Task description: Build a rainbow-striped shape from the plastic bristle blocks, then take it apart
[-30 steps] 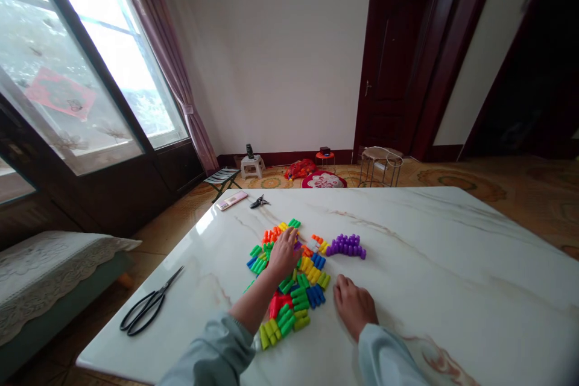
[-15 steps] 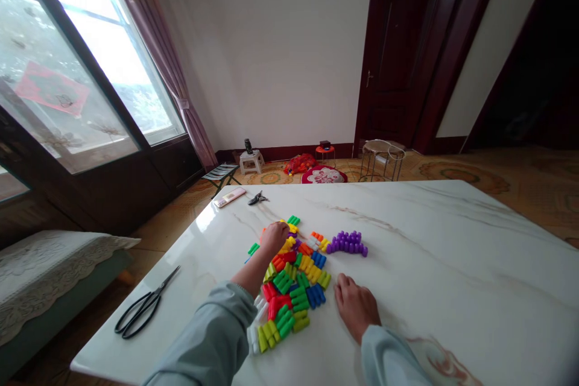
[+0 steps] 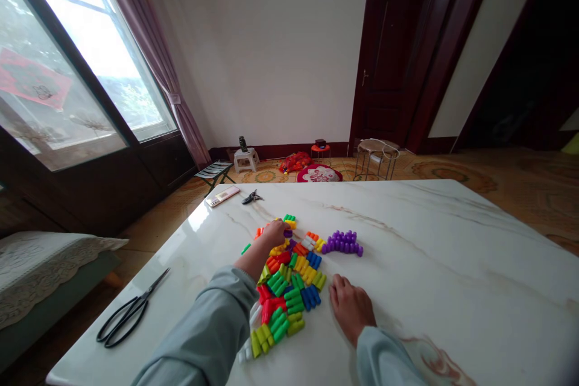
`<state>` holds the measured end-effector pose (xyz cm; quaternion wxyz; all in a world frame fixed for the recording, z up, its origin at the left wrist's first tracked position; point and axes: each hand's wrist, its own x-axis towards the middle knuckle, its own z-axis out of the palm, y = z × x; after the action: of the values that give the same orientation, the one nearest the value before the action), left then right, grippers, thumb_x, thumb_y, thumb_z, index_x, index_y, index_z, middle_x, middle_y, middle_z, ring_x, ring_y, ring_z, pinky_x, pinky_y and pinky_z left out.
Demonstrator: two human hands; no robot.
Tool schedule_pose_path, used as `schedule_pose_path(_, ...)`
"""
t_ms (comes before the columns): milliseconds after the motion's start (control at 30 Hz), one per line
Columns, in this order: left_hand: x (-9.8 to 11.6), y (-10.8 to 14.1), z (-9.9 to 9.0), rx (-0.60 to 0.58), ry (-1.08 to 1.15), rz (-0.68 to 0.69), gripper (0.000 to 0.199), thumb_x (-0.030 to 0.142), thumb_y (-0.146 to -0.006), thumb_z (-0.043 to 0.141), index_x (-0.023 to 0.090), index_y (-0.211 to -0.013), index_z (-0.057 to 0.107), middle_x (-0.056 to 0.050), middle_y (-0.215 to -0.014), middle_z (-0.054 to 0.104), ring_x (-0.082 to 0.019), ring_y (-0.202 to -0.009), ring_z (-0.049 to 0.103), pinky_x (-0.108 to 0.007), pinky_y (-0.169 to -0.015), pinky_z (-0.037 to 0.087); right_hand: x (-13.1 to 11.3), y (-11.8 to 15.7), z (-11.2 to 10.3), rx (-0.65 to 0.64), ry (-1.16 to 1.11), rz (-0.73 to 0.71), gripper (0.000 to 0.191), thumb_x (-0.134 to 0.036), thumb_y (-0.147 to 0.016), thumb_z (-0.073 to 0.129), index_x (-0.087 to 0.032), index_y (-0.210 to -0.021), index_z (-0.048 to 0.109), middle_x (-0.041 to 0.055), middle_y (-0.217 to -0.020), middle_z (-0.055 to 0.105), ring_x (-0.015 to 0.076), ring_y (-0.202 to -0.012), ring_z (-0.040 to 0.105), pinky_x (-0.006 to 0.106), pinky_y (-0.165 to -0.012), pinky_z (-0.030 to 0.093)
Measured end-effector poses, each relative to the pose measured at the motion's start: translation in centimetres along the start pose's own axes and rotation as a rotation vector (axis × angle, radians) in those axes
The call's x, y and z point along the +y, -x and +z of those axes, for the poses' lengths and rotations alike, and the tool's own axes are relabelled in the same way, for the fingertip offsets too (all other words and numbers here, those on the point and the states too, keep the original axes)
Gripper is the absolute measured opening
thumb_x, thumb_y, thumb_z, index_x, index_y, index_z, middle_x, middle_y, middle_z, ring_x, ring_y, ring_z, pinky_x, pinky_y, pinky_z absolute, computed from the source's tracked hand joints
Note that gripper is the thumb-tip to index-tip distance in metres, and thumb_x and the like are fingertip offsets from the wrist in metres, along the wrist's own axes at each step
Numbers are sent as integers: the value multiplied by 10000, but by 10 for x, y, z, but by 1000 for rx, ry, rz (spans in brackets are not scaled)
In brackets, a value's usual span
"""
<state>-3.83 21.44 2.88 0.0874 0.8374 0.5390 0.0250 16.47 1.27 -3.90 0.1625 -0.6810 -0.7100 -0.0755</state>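
Note:
My left hand (image 3: 275, 233) reaches into the far part of a pile of colourful plastic building blocks (image 3: 277, 282). Its fingers are pinched together right at a purple block (image 3: 288, 233); what lies between the fingertips is too small to make out. On the white marbled table, just right of the pile, rests my right hand (image 3: 353, 307), fingers curled in and nothing visible in them. Beyond it stands a joined cluster of purple blocks (image 3: 342, 242), apart from both hands. Green, yellow, red, blue, orange and white blocks make up the pile.
Black-handled scissors (image 3: 129, 313) lie at the left of the table (image 3: 434, 241). Near the far left corner are a phone (image 3: 223, 196) and small dark clippers (image 3: 251, 197). Stools, including a white one (image 3: 245, 160), stand on the floor beyond, and a cloth-covered seat (image 3: 54, 265) is at left.
The whole view has shifted slightly, with things appearing a little further left. My left hand stays over the far part of the pile, and my right hand still rests on the table.

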Motion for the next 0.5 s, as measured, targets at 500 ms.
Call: schedule_pose_path(500,12,1,2,-12,-110,103,326,67,-750,545,215,-1026,636,-104,-1073,588,-268,-1078,543,-368,-870,458,0,0,2,24,-1,-6,116,-179,-917,425,-201,-855,519,13,-770,640,136,-621,610,286,-586,270)
